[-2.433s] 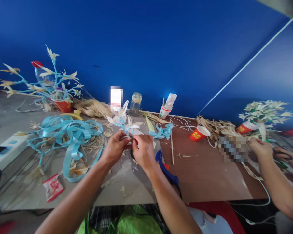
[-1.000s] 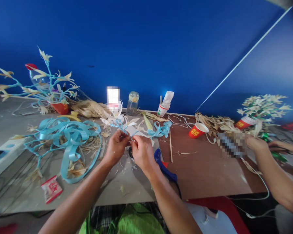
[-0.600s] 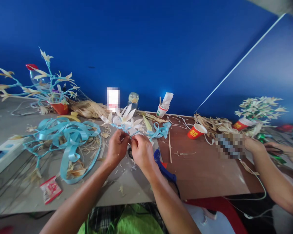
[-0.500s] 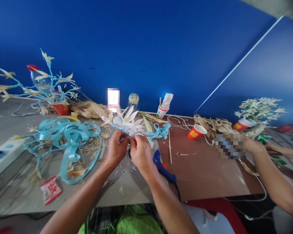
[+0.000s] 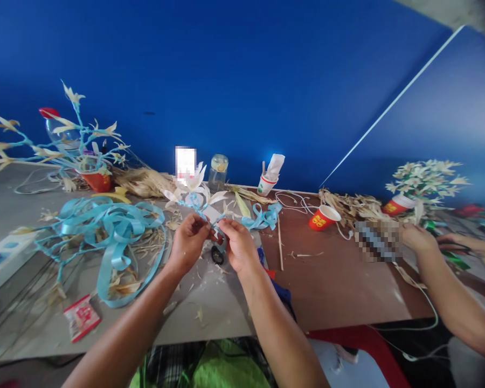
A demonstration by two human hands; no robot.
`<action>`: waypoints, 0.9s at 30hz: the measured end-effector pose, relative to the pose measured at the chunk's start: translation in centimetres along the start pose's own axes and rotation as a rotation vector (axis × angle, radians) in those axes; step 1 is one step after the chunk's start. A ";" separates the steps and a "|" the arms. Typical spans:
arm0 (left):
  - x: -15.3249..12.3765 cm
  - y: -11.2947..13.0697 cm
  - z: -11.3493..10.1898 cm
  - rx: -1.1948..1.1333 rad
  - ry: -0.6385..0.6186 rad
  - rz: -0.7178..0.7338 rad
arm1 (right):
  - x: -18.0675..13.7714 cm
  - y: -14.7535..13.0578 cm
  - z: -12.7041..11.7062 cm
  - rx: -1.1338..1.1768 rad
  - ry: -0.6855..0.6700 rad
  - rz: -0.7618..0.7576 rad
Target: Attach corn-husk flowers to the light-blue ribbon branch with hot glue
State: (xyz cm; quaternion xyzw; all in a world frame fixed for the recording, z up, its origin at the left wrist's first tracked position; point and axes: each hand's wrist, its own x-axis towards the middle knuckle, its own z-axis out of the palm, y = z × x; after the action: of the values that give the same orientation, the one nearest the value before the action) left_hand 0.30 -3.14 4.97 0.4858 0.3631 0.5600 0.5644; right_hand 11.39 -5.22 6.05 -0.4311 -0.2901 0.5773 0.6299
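Note:
My left hand (image 5: 188,243) and my right hand (image 5: 238,245) meet above the table's middle, both pinched on a thin stem wrapped in light blue ribbon. The stem carries a pale husk flower (image 5: 194,186) that points away from me. A strand of blue ribbon (image 5: 262,216) trails off to the right of my hands. A small dark roll (image 5: 217,255) lies on the table just under my fingers.
A heap of blue ribbon (image 5: 109,226) lies left. A blue-stemmed flower branch stands in a red cup (image 5: 95,180) at back left. A jar (image 5: 218,171), a white cup (image 5: 267,183), a red cup (image 5: 323,217) and another person's arm (image 5: 440,275) are right.
My hands have stayed together, turning the stem; the flower rose and tilted, then dropped back toward the far side. My right hand shifted a little up and right.

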 end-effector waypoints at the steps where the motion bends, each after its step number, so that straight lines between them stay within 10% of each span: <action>1: 0.0 0.0 -0.1 0.009 0.011 0.006 | 0.0 0.0 0.0 0.004 0.045 -0.001; 17: -0.1 0.2 -0.1 0.051 0.006 0.027 | 1.3 0.5 0.9 0.051 0.022 -0.028; 27: -0.3 0.1 0.2 0.066 0.018 0.007 | 1.3 2.0 -0.2 -0.500 0.166 -0.501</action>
State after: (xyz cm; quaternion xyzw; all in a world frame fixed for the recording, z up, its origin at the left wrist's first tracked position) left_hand 0.42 -3.52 5.08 0.5004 0.3848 0.5538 0.5429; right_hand 10.85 -4.09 4.04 -0.5326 -0.4670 0.2793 0.6483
